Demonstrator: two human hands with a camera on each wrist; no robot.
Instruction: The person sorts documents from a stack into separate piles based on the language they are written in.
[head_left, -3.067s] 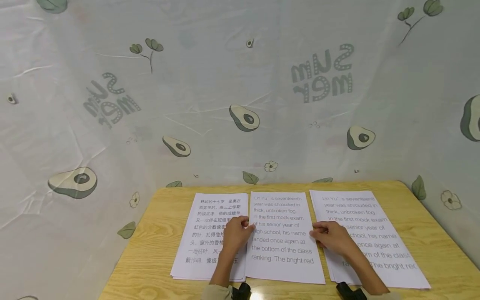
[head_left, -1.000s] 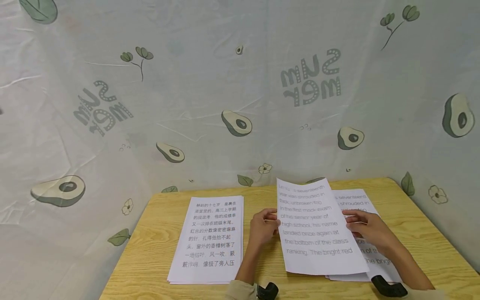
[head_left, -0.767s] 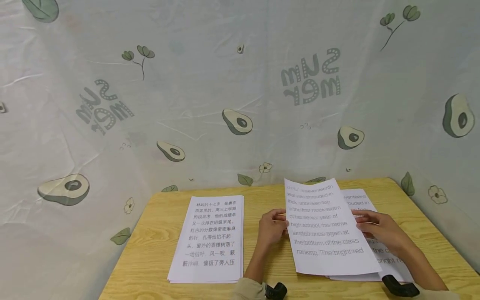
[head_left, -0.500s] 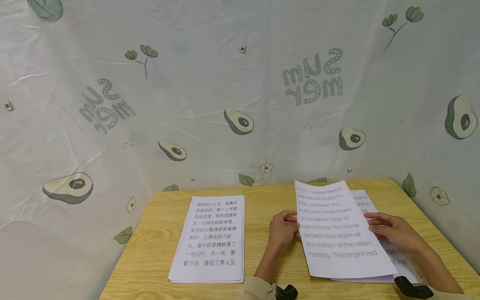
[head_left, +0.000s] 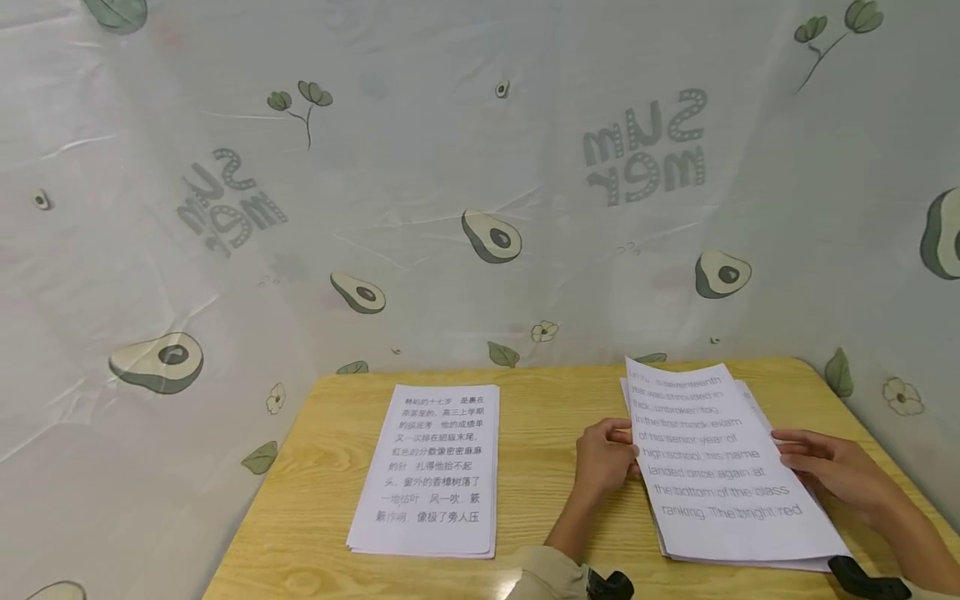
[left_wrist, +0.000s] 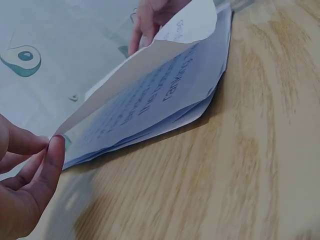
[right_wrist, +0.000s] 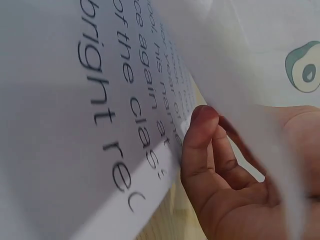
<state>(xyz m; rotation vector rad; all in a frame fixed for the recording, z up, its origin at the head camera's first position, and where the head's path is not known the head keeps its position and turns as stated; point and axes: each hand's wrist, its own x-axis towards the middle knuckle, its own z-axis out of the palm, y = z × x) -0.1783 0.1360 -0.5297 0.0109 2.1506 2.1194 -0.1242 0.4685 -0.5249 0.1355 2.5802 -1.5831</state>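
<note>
Both hands hold one sheet (head_left: 712, 454) by its long edges: the left hand (head_left: 603, 454) pinches the left edge between thumb and fingers, and the right hand (head_left: 836, 471) is curled round the right edge, its fingers (right_wrist: 200, 150) seen under the paper in the right wrist view. The sheet is held just above the right stack (head_left: 750, 554), between the two hands, and the left wrist view shows it bowed up off the pages below, with its far end raised.

For the sheet to land well, it is best lowered flat, with its corners matched to the stack's corners before the pinch is eased; the fingers under the right edge would be better slid out sideways, so the pages below are not dragged askew.

To the left of the left hand, well apart, a second stack (head_left: 435, 471) of Chinese text lies on the table (head_left: 540, 417). Between the two stacks bare wood is seen, and nothing is seen in the way of the sheet. Beyond the hands, past the table's far edge, a cloth (head_left: 420, 208) printed with avocados is hung as a backdrop and closes the right side as well.
</note>
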